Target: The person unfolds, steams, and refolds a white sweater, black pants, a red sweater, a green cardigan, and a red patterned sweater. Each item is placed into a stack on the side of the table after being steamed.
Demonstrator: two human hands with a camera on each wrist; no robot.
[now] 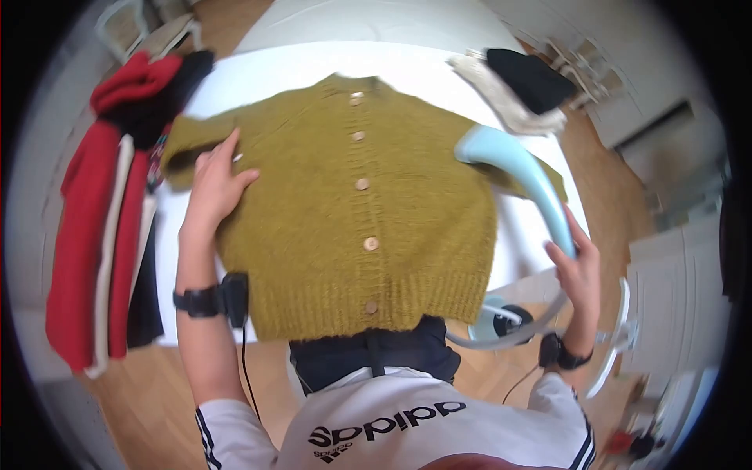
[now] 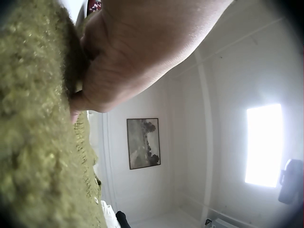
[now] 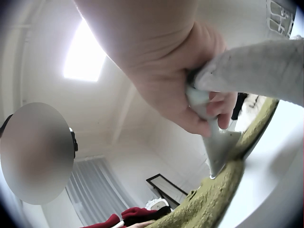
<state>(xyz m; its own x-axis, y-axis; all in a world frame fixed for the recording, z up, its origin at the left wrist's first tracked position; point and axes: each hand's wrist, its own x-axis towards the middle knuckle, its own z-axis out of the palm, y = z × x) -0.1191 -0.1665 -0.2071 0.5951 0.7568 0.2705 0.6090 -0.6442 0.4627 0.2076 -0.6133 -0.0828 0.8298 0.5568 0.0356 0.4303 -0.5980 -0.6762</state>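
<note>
An olive knitted cardigan (image 1: pixel 313 188) with buttons down its front lies spread on a white table (image 1: pixel 227 86). The left hand (image 1: pixel 215 180) rests on the cardigan near the sleeve at the left, fingers extended; the left wrist view shows this hand (image 2: pixel 109 71) against the knit (image 2: pixel 38 123). Gripped by its handle in the right hand (image 1: pixel 578 262) is a light blue steamer head (image 1: pixel 517 160), its wide end on the cardigan's sleeve at the right. In the right wrist view the right hand (image 3: pixel 175 80) curls round the handle, and the steamer's end (image 3: pixel 221 149) touches the knit (image 3: pixel 209 199).
Red, white and black garments (image 1: pixel 86 251) lie along the table's left side. A black folded garment (image 1: pixel 529 78) and a cream one (image 1: pixel 501 98) are at the back right. A grey hose (image 1: pixel 501 342) loops from the steamer toward its base (image 1: pixel 489 321) below the table's right front edge.
</note>
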